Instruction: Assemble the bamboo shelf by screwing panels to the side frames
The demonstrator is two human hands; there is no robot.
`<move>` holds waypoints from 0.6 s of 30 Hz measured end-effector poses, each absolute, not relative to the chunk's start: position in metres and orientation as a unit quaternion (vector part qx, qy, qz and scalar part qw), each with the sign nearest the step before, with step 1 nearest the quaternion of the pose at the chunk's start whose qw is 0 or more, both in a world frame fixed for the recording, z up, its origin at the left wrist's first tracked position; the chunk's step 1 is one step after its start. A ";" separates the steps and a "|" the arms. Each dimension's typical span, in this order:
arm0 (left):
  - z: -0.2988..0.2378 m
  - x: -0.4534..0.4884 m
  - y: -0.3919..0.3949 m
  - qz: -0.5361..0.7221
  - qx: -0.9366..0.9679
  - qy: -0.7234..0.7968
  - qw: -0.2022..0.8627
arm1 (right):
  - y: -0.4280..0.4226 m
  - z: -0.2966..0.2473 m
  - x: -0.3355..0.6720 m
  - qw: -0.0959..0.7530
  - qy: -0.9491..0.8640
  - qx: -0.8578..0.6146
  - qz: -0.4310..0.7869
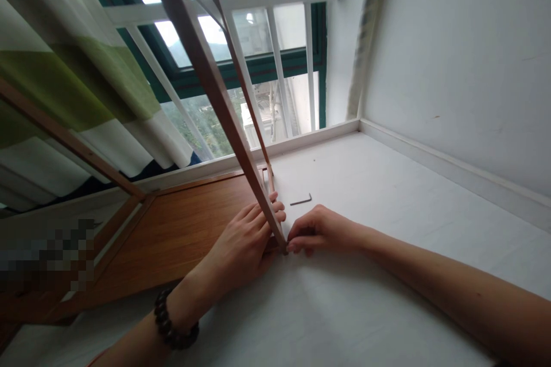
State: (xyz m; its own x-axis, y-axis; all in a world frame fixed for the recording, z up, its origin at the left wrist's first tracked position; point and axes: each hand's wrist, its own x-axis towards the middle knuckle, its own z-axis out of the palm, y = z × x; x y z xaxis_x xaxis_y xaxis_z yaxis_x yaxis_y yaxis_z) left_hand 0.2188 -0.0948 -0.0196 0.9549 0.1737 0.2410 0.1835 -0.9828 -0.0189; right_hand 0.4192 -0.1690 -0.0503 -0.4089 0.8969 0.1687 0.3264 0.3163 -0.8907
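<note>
A wooden shelf frame [202,63] lies on a white floor, its thin posts rising toward me. My left hand [243,243], with a dark bead bracelet on the wrist, wraps its fingers round the foot of the near post, beside the brown wooden panel [181,229]. My right hand [321,230] pinches at the corner where that post meets the panel; what its fingertips hold is too small to make out. A small hex key [300,201] lies on the floor just beyond both hands.
A window with white bars [275,57] and a striped green and white curtain [86,86] stand behind the frame. A white wall with a baseboard [451,166] runs along the right. A blurred patch [47,252] sits at the left.
</note>
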 end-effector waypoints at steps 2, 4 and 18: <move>-0.019 0.219 -0.094 -0.126 -0.988 -0.089 0.022 | -0.168 -0.049 0.422 0.338 -0.717 -0.403 0.457; -0.019 0.219 -0.094 -0.126 -0.988 -0.087 0.020 | -0.167 -0.048 0.423 0.335 -0.721 -0.395 0.460; -0.021 0.220 -0.095 -0.134 -0.986 -0.097 0.014 | -0.173 -0.051 0.412 0.306 -0.811 -0.439 0.238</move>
State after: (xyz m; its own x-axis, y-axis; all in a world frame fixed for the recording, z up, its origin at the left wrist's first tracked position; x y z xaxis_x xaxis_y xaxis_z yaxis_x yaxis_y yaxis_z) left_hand 0.2198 -0.0950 -0.0213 0.9453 0.1886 0.2663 0.1958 -0.9806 -0.0006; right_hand 0.4125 -0.1725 -0.0508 -0.4278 0.8571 0.2871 0.5659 0.5016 -0.6543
